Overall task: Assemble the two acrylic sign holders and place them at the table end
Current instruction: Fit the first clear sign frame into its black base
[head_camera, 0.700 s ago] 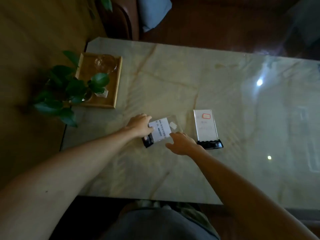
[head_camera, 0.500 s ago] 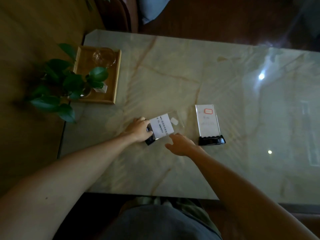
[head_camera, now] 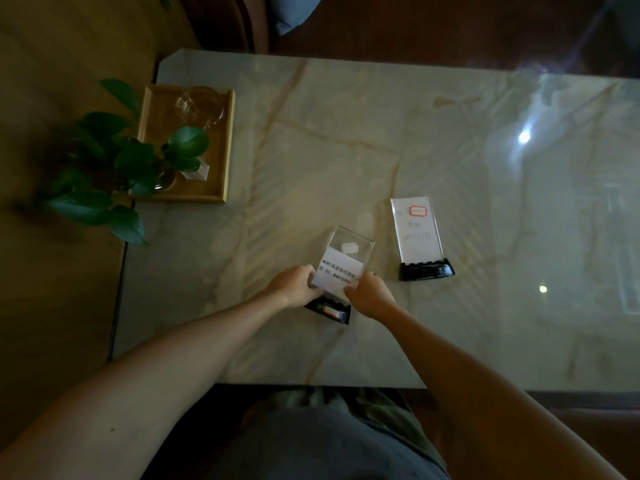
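Observation:
A clear acrylic panel (head_camera: 348,258) with a white WiFi card in it stands tilted over a black base (head_camera: 329,309) near the table's front edge. My left hand (head_camera: 294,285) grips the panel's left side and my right hand (head_camera: 370,294) grips its right side, both just above the base. To the right, the other sign holder (head_camera: 415,233) stands upright in its black base (head_camera: 426,270), with a white card bearing a red-framed label. Whether the held panel sits fully in its base is hidden by my hands.
A wooden tray (head_camera: 221,147) with a glass vessel (head_camera: 199,105) sits at the marble table's (head_camera: 346,140) left end. A green leafy plant (head_camera: 114,168) overhangs that tray and the table's left edge. A dark chair stands beyond the far edge.
The WiFi panel lay flat with the base at its left end; now it is raised and both hands hold its sides above the base. The other holder has not moved.

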